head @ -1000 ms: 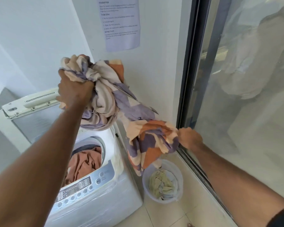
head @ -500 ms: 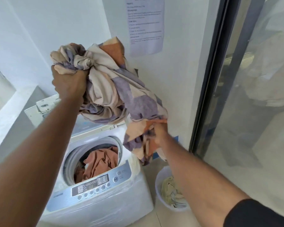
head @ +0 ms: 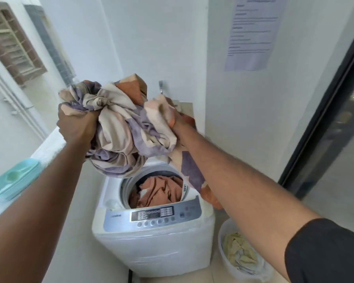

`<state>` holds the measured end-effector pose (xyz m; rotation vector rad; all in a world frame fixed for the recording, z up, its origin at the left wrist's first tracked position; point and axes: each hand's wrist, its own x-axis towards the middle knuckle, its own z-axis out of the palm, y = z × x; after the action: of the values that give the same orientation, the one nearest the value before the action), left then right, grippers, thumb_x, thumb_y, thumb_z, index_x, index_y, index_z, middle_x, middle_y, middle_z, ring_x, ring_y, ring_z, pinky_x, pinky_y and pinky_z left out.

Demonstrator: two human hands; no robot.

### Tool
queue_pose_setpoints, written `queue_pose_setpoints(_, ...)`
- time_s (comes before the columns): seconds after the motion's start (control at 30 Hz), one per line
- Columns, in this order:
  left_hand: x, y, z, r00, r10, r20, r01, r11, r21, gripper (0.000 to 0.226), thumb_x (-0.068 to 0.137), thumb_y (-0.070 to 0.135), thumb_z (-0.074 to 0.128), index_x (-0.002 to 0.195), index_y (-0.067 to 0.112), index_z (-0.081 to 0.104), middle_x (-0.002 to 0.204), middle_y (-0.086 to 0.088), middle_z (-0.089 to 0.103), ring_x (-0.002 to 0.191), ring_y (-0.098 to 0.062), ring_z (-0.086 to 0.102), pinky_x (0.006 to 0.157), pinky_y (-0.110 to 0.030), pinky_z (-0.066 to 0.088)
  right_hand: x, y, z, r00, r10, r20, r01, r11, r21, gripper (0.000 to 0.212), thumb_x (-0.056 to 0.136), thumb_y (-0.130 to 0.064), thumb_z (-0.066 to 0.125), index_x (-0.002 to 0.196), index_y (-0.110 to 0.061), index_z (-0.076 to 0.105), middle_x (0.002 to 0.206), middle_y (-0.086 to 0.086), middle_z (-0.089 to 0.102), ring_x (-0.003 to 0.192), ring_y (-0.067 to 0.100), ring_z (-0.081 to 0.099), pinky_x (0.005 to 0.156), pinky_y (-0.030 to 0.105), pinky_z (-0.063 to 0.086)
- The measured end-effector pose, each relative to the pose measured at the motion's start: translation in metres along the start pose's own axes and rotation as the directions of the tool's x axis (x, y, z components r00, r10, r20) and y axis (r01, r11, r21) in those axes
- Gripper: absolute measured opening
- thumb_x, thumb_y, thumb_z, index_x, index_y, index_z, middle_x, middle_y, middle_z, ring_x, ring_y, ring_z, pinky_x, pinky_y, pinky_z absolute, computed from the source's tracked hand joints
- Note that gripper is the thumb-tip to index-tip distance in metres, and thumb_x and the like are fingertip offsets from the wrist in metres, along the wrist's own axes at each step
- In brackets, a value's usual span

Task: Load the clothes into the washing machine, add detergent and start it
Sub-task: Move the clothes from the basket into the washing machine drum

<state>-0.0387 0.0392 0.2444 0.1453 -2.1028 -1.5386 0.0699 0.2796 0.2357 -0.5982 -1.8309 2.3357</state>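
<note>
Patchwork cloth (head: 121, 127) bunched in both hands, above washer (head: 151, 248), seemingly open.

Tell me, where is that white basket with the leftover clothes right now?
In the head view, the white basket sits on the floor at lower right, beside the washing machine, partly hidden under the right forearm.

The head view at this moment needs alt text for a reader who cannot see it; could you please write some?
Both hands, left hand and right hand, grip a bunched patterned sheet held above the open top-loading washing machine, whose drum already holds an orange-brown cloth. A white basket with pale laundry stands on the floor to the machine's right.
</note>
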Motion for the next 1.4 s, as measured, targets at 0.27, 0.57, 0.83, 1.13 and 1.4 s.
queue_pose_setpoints(0.27,0.041,-0.038,-0.073,0.980,-0.030,-0.195,0.049,0.994,0.098,0.072,0.053,0.070,0.070,0.113,0.036,0.049,0.112,-0.005,0.066,0.111,-0.034,0.063,0.087,-0.032,0.047,0.013,-0.019,0.120,0.886,-0.381,0.266,0.450,0.846,-0.286,0.023,0.083,-0.027,0.060,0.061,-0.026,0.053,0.062,-0.012,0.051,0.062,0.008,0.048,0.067,0.025,0.039)
queue_pose_setpoints(0.57,-0.019,-0.139,-0.047,0.999,0.040,0.006,-0.038,0.877,0.480,0.062,0.057,0.056,0.069,0.103,0.035,0.033,0.080,-0.004,0.057,0.096,-0.047,0.064,0.083,-0.049,0.045,0.079,0.128,-0.031,0.981,0.016,0.195,0.157,0.528,-0.834,0.025,0.090,-0.003,0.064,0.113,-0.002,0.073,0.117,0.022,0.071,0.104,0.024,0.067,0.076,0.027,0.051)
queue_pose_setpoints(0.83,-0.053,-0.187,0.020,0.986,-0.105,0.131,0.020,0.848,0.530,0.064,0.059,0.056,0.067,0.116,0.033,0.046,0.100,-0.007,0.069,0.095,-0.040,0.067,0.076,-0.039,0.044,0.089,0.263,-0.087,0.876,0.472,0.098,0.084,0.050,-0.995,0.046,0.084,-0.025,0.071,0.127,-0.011,0.061,0.126,0.014,0.064,0.120,0.031,0.059,0.104,0.039,0.048)
queue_pose_setpoints(1.13,-0.040,-0.180,0.046,0.985,-0.156,0.071,0.079,0.781,0.619,0.062,0.062,0.056,0.066,0.112,0.030,0.041,0.098,-0.009,0.066,0.096,-0.044,0.065,0.086,-0.050,0.048,0.133,0.215,-0.062,0.849,0.475,0.230,-0.231,0.726,-0.647,0.025,0.099,-0.015,0.055,0.116,-0.002,0.069,0.115,0.024,0.068,0.091,0.020,0.053,0.078,0.025,0.048)
queue_pose_setpoints(1.4,-0.024,-0.192,0.027,0.975,-0.219,-0.040,0.188,0.714,0.674,0.062,0.059,0.058,0.059,0.108,0.028,0.036,0.091,-0.009,0.062,0.095,-0.045,0.064,0.091,-0.057,0.049,0.177,0.120,0.040,0.913,0.306,0.270,-0.230,0.932,-0.280,0.030,0.106,-0.033,0.043,0.103,-0.010,0.063,0.086,0.008,0.062,0.069,0.018,0.060,0.071,0.026,0.050)
